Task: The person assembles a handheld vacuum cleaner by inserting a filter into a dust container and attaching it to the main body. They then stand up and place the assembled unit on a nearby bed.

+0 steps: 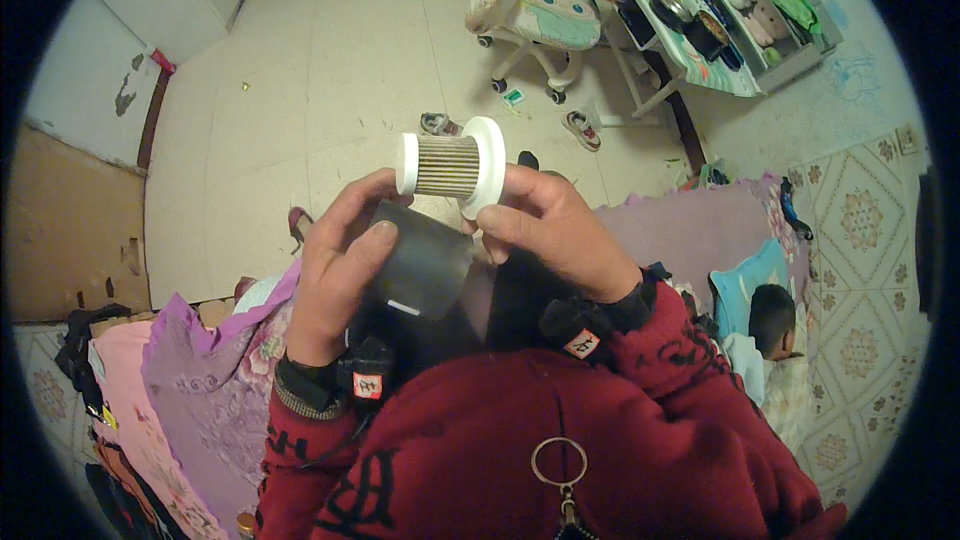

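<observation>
A cylindrical pleated filter (447, 166) with white end rings, the right one a wide flange, is held level in front of me. My right hand (565, 230) is closed on its flange, the thumb on the near edge. Just below the filter is a dark, smoky see-through cup (428, 258) with a short white mark on its side. My left hand (335, 265) is wrapped round the cup's left side, thumb on top and fingers behind. The fingertips of my left hand come close to the filter's left ring; whether they touch it I cannot tell.
A bed with a purple flowered cover (215, 390) lies on both sides of me. On the right a person (772, 318) lies by a blue pillow (745, 280). Ahead stand a wheeled chair (550, 10) and a cluttered desk (720, 70). Shoes (581, 130) lie on the tiled floor.
</observation>
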Demonstrator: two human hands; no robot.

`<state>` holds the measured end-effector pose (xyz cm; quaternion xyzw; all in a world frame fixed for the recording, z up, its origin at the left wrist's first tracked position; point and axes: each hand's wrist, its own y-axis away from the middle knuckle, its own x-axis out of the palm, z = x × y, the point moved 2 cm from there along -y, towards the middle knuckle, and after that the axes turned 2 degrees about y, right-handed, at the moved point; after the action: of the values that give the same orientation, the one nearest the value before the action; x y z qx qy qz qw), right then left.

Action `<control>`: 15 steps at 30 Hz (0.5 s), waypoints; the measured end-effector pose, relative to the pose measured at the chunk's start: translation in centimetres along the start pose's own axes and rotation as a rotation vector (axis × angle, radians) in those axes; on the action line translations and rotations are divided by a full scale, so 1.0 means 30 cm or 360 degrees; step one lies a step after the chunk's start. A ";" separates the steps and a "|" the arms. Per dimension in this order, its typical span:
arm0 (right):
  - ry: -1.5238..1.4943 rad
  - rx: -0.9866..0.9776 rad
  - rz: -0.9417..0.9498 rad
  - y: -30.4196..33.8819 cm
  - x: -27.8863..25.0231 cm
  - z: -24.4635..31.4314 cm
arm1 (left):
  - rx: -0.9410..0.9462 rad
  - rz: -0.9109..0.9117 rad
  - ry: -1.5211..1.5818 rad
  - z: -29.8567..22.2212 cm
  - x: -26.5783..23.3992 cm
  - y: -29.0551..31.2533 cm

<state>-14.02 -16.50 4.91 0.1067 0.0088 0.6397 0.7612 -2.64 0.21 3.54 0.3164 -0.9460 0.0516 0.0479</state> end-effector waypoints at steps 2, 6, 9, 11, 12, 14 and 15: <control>0.0016 0.0005 -0.0006 0.001 0.003 0.001 | 0.0054 -0.0019 0.0004 -0.003 -0.002 0.003; 0.0021 -0.0045 0.0024 0.007 0.007 0.008 | 0.0060 -0.0031 0.0021 -0.002 -0.004 0.007; -0.0027 -0.0076 0.0030 0.007 0.007 0.005 | 0.0037 -0.0023 0.0054 0.001 -0.012 0.008; -0.0066 -0.0054 0.0010 0.001 0.004 -0.006 | 0.0018 -0.0028 0.0001 0.003 -0.017 0.011; -0.0104 -0.0047 0.0006 0.000 0.001 -0.014 | 0.0029 -0.0022 -0.0002 0.003 -0.018 0.013; -0.0171 -0.0017 -0.0004 -0.006 -0.003 -0.031 | 0.0051 -0.0015 -0.0005 0.001 -0.020 0.019; -0.0311 -0.0095 0.0051 -0.011 0.001 -0.038 | 0.0029 -0.0037 0.0015 0.001 -0.022 0.022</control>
<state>-13.84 -16.34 3.76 0.1460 -0.0862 0.6382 0.7509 -2.52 1.12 3.40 0.3275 -0.9415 0.0609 0.0500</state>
